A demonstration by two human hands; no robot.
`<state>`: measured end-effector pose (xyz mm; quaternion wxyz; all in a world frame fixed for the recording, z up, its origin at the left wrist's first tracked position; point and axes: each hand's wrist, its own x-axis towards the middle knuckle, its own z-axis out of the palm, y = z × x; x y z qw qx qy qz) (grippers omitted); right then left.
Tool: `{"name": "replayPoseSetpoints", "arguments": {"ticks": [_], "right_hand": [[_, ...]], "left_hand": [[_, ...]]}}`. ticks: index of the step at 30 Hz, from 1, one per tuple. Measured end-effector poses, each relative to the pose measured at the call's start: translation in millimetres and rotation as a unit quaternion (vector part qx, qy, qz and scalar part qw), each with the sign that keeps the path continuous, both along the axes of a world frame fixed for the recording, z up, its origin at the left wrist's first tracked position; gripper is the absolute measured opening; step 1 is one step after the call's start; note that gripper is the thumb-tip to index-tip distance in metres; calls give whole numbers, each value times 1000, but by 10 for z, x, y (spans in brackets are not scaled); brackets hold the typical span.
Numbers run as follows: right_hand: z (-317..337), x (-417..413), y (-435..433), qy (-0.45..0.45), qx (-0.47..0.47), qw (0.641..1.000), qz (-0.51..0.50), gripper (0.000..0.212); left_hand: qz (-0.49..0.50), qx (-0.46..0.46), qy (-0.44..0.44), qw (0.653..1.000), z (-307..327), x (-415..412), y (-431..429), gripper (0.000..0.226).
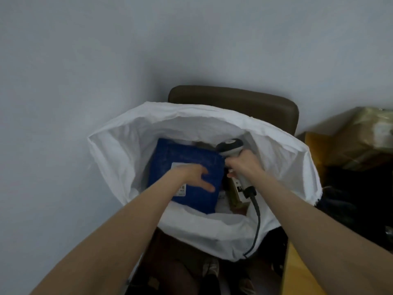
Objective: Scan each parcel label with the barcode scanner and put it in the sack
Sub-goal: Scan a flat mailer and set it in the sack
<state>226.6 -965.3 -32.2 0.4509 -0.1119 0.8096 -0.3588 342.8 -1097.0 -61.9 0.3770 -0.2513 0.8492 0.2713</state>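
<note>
A big white sack stands open below me. Inside it lies a blue parcel with a white label partly under my wrist. My left hand rests flat on the parcel's top, fingers spread and fairly straight. My right hand grips the handle of a grey barcode scanner just right of the parcel, over the sack's mouth; its dark cable runs down across the sack's front rim. A brown parcel with a label lies deeper in the sack under the scanner.
A brown chair back rises behind the sack against a pale wall. At the right, tape-wrapped cardboard boxes are stacked over dark items. A yellow table edge shows at lower right. My shoes are visible below the sack.
</note>
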Motion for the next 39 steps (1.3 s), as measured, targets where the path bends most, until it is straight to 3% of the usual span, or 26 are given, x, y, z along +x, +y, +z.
{"name": "replayPoseSetpoints", "arguments": {"ticks": [3,5,6,8,9,11,14,17,21,25,28,37,39], "right_hand": [[-63,234,192,-38,1,999,-19,24],[-64,407,327,-61,6,998,-26,26],[-95,462,388,-65,14,997,-24,28],[-175,570,547,-64,34,997,3,34],[-258,601,623,-55,36,998,12,41],[-370,659,787,-41,45,998,16,51],[-241,756,937,-30,36,999,-6,32],[-65,818,999,-38,4,998,-47,8],[67,898,1054,-39,-36,993,-108,13],[370,1046,1183,-74,-83,976,-186,9],[549,1146,1318,-76,-109,962,-240,10],[885,1264,2106,-57,-149,923,-351,6],[944,1236,2362,-56,-161,913,-370,8]], "left_hand": [[-82,-7,-135,987,-96,405,476,108],[-154,-47,-148,976,-163,648,789,96],[-174,-74,-123,974,-198,748,894,78],[-157,-80,-79,981,-157,881,986,43],[-116,-48,-76,989,-102,923,979,37],[-49,18,-101,993,32,990,952,44],[-49,18,-116,992,116,1045,933,54],[-46,31,-74,996,95,1046,953,61],[22,46,-3,999,288,996,912,65],[37,-162,146,975,470,891,843,70],[-3,-234,190,953,620,746,954,67],[-53,-218,258,940,927,317,1716,53],[-68,-215,267,937,996,191,1952,59]]}}
